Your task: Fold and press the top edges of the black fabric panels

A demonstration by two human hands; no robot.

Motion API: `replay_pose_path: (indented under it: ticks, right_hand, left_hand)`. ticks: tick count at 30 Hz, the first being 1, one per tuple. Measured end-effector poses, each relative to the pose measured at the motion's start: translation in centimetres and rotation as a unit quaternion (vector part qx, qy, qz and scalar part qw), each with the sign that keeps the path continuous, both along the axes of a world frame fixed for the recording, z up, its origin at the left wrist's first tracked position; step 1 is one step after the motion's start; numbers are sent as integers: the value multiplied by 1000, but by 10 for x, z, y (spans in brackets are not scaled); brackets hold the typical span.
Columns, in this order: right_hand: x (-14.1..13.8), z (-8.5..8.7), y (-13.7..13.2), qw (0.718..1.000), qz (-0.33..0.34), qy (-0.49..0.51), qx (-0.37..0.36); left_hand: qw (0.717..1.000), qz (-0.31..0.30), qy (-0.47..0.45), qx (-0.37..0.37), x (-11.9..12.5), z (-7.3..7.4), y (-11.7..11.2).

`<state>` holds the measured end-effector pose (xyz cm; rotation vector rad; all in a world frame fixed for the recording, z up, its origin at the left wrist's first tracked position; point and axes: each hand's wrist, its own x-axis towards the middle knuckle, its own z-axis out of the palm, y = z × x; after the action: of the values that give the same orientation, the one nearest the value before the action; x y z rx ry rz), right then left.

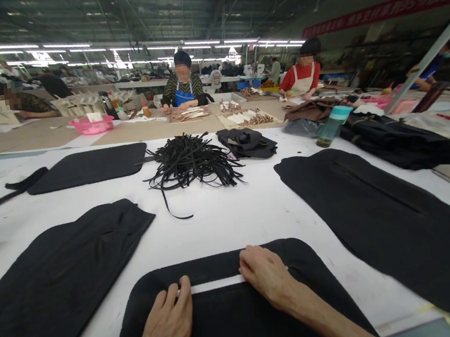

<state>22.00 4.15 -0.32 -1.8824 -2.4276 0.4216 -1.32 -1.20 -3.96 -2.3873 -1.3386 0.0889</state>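
Black panel (pixel 230 324), one, lies flat at the near side of the white-topped bench (pixel 221 230), directly before the person; its far corners are rounded, its surface smooth and matte. One narrow white strip (pixel 218 284) runs across it, parallel to its far edge.

Two bare hands rest on the panel, one toward each end of the strip. The left hand (pixel 165 322) comes up from below, knuckles raised, fingers bent and fingertips at the strip. The right hand (pixel 267 274) reaches in at a slant from the lower right, back of the hand up, fingers bunched close together over the strip. (Both thumbs are mostly hidden, so whether either hand pinches or merely presses, I cannot tell.)

Two large, curved-edged black pieces flank the panel: one left piece (pixel 64 275), faintly wrinkled, and one right piece (pixel 383 219), marked by a long straight line. Farther back are one rounded rectangular black sheet (pixel 91 168), one tangled heap of thin black strips (pixel 193 162), too many to count, one folded dark bundle (pixel 249 143) and one translucent bottle (pixel 329 130) with a turquoise lid. Beyond sit two co-workers, one in a blue apron (pixel 184 98), one in red sleeves (pixel 286 86).
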Motion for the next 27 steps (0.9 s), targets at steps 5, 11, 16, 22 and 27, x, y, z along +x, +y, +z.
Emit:
replay_pose_path:
  ticks: [5, 11, 16, 22, 27]
  right_hand:
    - [-8, -3, -2, 1000, -3, 3, 8]
    - [-16, -3, -7, 1000, 8, 7, 2]
    - [-1, -4, -9, 994, 72, 86, 1]
    - [33, -9, -8, 988, 94, 114, 41]
    - [62, -8, -9, 993, 81, 71, 49]
  left_hand:
    - [997, 61, -31, -39, 26, 17, 6]
    - [992, -29, -102, -73, 74, -6, 10]
    - [994, -34, -106, -20, 77, -25, 10]
    - [992, -12, -121, -19, 73, -26, 9]
    - [995, -31, -90, -1, 73, -27, 7]
